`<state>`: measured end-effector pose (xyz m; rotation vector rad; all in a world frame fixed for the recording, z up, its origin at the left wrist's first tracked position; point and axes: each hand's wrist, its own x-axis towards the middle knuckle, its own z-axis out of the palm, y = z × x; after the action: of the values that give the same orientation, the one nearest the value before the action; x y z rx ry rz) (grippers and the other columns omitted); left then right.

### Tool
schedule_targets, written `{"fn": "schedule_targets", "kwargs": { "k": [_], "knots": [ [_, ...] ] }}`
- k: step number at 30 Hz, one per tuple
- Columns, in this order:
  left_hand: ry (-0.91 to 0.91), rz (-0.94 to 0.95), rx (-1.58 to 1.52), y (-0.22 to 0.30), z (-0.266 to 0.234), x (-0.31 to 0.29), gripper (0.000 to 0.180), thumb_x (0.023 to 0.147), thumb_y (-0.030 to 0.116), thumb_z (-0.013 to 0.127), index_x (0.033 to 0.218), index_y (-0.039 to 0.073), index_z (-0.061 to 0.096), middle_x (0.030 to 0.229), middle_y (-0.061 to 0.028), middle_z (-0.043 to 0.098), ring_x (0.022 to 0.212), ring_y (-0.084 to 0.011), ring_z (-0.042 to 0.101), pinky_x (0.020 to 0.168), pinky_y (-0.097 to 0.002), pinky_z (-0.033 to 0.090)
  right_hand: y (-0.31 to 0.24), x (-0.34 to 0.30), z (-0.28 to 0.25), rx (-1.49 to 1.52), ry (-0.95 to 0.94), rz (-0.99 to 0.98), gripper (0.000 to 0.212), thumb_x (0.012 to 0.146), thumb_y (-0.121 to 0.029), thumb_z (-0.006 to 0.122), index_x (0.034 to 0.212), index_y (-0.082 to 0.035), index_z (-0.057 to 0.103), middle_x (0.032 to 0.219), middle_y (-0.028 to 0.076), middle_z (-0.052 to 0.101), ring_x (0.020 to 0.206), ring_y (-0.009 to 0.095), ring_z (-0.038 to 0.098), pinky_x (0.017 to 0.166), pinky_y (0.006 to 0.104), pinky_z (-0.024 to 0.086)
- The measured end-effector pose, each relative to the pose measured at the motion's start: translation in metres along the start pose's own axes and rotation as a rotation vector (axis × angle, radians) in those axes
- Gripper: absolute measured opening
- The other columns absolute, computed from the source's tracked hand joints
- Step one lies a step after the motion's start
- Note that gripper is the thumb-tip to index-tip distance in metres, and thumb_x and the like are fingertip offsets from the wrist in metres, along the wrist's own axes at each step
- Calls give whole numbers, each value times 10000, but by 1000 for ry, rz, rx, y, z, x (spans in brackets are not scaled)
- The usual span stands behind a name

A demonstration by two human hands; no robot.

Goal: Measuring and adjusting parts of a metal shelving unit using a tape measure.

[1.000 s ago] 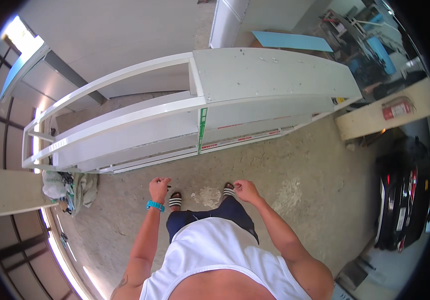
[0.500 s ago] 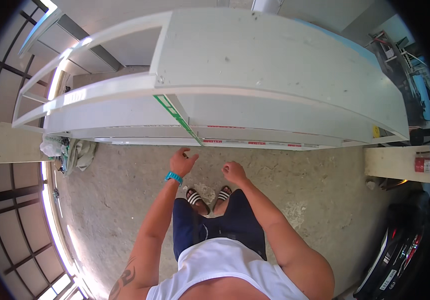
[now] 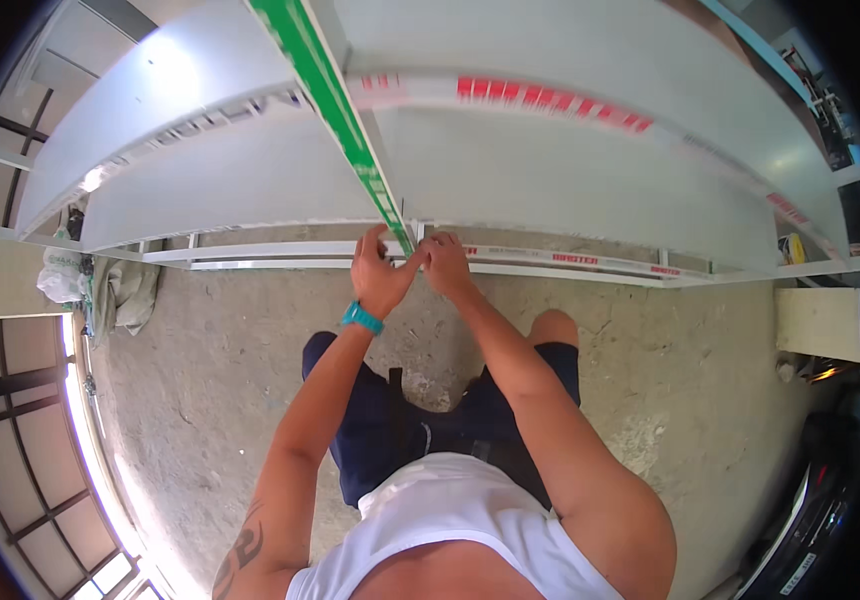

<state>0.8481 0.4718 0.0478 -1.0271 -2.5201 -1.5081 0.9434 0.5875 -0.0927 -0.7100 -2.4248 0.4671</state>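
Observation:
A white shelving unit [image 3: 570, 150] with white-framed shelves stands in front of me. A narrow upright strip faced in green film [image 3: 335, 110] runs down its front toward me. At this strip's lower end my left hand [image 3: 382, 275] is curled around it, thumb reaching across to the right. Just beside, my right hand [image 3: 446, 264] has its fingers pinched together, almost touching the left thumb. What lies between the right fingertips is hidden. A turquoise watch [image 3: 362, 318] is on my left wrist.
Red-printed film [image 3: 560, 105] covers parts of the shelf edges. Plastic bags and grey cloth [image 3: 125, 292] lie at the unit's left end. A pale block [image 3: 818, 322] stands at the right, with a black vehicle [image 3: 800, 510] nearer me. Under me is concrete floor [image 3: 220, 370].
I have come closer to the unit and lower, knees now bent apart. Both hands have moved from mid-air onto the lower end of the green-faced strip and come together.

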Motion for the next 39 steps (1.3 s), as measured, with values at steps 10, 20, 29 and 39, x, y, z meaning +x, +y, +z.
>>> {"fn": "schedule_targets", "kwargs": {
  "k": [10, 20, 29, 39],
  "knots": [
    [67, 158, -117, -57, 70, 17, 235, 846, 188, 817, 807, 6, 673, 631, -104, 662, 506, -231, 551, 495, -377, 459, 1, -19, 27, -99, 191, -120, 113, 808, -104, 661, 918, -122, 681, 927, 66, 643, 914, 284, 569, 842, 432, 444],
    [70, 181, -152, -69, 80, 23, 235, 828, 166, 776, 783, -2, 619, 647, -179, 636, 490, -360, 544, 476, -438, 456, 9, -19, 37, -181, 250, -140, 70, 830, -149, 651, 894, -123, 664, 887, 72, 623, 876, 294, 565, 838, 433, 440],
    [102, 227, -211, -72, 81, 17, 223, 833, 124, 751, 736, 11, 584, 621, -159, 598, 461, -333, 480, 453, -428, 420, 13, -22, 26, 91, 197, -81, 59, 797, -76, 685, 849, -103, 693, 904, 44, 694, 865, 272, 615, 816, 402, 474],
    [85, 259, -175, -65, 75, 17, 198, 828, 97, 734, 725, 17, 585, 655, -163, 596, 496, -337, 490, 477, -438, 435, 10, -12, 22, -5, 39, -49, 18, 796, -84, 694, 796, -100, 702, 852, 39, 694, 830, 268, 612, 781, 409, 477]
  ]
}}
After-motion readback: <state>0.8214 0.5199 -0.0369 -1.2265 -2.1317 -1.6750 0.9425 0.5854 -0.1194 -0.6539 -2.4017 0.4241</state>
